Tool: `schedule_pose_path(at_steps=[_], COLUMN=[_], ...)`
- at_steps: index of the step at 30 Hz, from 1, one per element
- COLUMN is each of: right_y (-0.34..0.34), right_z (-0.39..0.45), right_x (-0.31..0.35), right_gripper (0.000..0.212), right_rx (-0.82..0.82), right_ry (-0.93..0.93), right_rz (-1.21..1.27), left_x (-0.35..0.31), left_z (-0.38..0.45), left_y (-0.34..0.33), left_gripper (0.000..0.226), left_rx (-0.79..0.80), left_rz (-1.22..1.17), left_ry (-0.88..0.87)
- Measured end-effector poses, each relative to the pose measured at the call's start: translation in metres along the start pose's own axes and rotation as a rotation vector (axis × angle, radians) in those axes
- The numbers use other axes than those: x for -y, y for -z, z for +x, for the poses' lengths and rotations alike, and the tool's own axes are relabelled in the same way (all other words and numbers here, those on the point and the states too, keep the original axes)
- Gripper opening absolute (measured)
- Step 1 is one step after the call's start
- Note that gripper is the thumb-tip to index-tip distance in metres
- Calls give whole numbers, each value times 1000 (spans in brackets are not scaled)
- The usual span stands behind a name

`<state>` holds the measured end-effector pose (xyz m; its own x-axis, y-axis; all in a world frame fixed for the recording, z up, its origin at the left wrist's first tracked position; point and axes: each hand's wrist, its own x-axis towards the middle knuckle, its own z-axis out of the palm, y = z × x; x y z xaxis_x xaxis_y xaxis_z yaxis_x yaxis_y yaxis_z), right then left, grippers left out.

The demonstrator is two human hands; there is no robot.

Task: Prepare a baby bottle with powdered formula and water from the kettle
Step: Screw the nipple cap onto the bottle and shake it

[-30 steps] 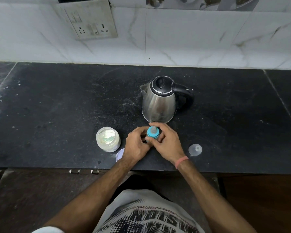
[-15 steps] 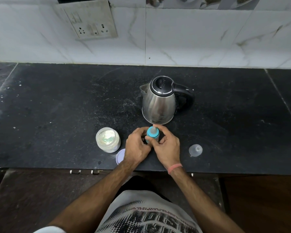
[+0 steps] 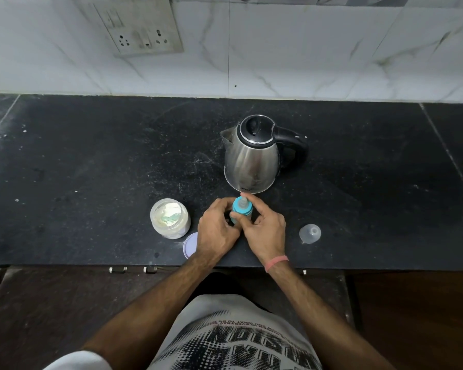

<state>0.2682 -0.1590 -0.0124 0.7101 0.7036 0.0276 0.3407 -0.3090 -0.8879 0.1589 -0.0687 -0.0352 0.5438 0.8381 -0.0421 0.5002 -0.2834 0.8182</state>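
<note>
Bottle stands on the counter just before the kettle; left hand grips its body, right hand pinches its teal collar. Kettle's small label and shirt print aren't legible.

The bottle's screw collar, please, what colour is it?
Teal blue; the collar shows clearly in the head view.
</note>
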Motion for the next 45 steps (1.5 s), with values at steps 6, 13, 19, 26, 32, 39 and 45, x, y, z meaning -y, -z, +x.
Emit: schedule_pose_path(at_steps=[6,13,19,26,32,39,45], right_y=[2,3,35,130,137,127,111], right_z=[-1,0,3,-8,-12,-8,0], right_x=[3,7,9,-32,-55,-58,-25], right_gripper=[59,57,81,49,53,43,38], right_rx=[44,-38,113,-36,111,60,-62], right_ry=[70,-8,-12,-105,-215,-200,-59], right_rz=[-17,-78,-43,-428,-510,-510,-198], left_x=[4,-2,-2,-4,-3,-7,-10], left_z=[3,2,4,5,6,8,7], left_y=[-1,-7,-3,-2,-2,2,4], left_gripper=[46,39,48,61,66,70,68], left_rx=[8,-41,4,33,49,70,69], left_rz=[-6,58,71,56,72,88,98], left_ry=[-1,-8,5,65,71,64,50])
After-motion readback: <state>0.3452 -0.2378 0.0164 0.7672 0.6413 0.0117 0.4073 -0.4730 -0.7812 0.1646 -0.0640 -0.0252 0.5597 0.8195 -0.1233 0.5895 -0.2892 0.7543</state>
